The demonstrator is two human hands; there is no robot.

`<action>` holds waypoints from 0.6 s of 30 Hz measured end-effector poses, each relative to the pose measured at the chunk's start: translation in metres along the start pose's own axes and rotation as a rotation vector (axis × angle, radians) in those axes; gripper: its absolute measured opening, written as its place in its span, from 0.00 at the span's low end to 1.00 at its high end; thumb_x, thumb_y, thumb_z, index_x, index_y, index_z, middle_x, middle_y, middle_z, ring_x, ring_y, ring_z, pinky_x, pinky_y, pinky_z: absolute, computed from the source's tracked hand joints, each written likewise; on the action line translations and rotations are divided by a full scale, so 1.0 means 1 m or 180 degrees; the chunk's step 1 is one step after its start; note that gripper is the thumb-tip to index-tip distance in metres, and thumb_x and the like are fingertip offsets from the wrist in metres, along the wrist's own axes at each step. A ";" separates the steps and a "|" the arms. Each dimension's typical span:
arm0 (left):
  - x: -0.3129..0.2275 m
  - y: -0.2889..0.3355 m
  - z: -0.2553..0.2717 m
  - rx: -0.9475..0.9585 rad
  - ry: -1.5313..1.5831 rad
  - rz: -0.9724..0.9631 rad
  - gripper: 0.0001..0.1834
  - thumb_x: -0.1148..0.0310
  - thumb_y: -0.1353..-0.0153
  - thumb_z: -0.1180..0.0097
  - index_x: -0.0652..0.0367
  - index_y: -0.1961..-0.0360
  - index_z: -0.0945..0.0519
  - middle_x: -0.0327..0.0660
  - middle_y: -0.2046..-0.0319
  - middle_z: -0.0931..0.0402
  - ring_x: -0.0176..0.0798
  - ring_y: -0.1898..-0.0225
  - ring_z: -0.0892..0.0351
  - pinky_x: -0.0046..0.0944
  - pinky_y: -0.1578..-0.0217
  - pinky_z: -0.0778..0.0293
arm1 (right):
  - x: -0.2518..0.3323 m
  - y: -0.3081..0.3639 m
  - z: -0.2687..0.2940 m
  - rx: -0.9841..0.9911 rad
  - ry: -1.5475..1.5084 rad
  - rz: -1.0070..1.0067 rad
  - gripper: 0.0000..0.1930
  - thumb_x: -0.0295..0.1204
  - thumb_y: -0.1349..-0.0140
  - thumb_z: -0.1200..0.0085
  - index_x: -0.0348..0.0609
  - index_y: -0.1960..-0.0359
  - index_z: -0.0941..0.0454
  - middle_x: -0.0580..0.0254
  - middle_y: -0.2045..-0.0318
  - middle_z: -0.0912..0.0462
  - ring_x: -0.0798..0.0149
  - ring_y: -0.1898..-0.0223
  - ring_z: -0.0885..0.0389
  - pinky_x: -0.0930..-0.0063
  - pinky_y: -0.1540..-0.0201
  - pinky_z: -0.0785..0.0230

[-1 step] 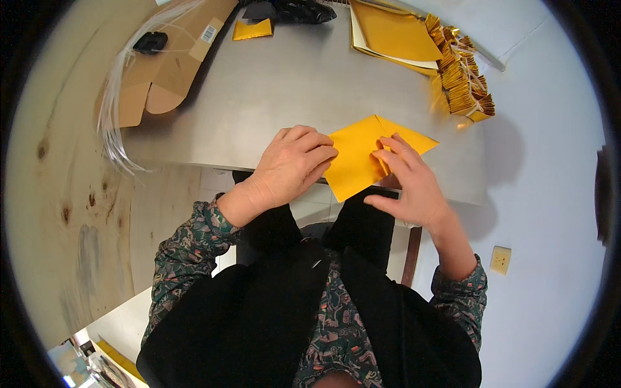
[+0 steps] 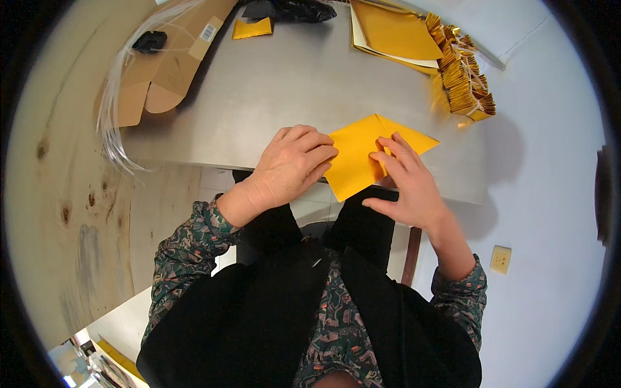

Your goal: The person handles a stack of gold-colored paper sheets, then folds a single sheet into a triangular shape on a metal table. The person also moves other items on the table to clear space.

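A sheet of gold paper (image 2: 349, 156), partly folded with a pointed far edge, lies at the near edge of the metal table. My left hand (image 2: 294, 158) grips its left corner, fingers bent together over it; the thumb is hidden. On the right part of the sheet rest the bent fingertips of my right hand (image 2: 411, 184). Its thumb stands out, apart from the fingers. Part of the fold under these fingers is hidden.
At the far right of the metal table (image 2: 259, 103) are a stack of gold sheets (image 2: 394, 32) and tied bundles of folded gold paper (image 2: 467, 84). A small folded gold piece (image 2: 252, 28), a black plastic bag (image 2: 301, 11), cardboard (image 2: 174, 71) and white plastic strands (image 2: 111, 116) lie farther left.
My right hand has shifted very slightly on the sheet, and the curled flap by its fingers shows less. My left hand has not moved.
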State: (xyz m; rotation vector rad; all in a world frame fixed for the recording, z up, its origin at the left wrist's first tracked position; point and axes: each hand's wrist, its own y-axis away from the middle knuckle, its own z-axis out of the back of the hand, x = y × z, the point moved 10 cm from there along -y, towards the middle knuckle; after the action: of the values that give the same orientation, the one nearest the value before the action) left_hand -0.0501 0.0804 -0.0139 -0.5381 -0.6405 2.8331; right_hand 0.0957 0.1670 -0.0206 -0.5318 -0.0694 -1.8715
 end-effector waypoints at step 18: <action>0.023 0.019 0.005 0.0010 0.0309 0.0261 0.16 0.65 0.44 0.28 0.53 0.54 0.14 0.38 0.48 0.19 0.49 0.45 0.24 0.47 0.42 0.28 | -0.016 0.005 -0.010 -0.0756 -0.0536 -0.0108 0.10 0.30 0.42 0.30 0.45 0.60 0.15 0.53 0.41 0.19 0.37 0.29 0.32 0.41 0.25 0.47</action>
State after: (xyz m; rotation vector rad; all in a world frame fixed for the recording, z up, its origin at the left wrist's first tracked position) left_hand -0.0749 0.0679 -0.0249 -0.7123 -0.6095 2.8617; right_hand 0.1016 0.1761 -0.0364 -0.8563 0.0333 -1.8758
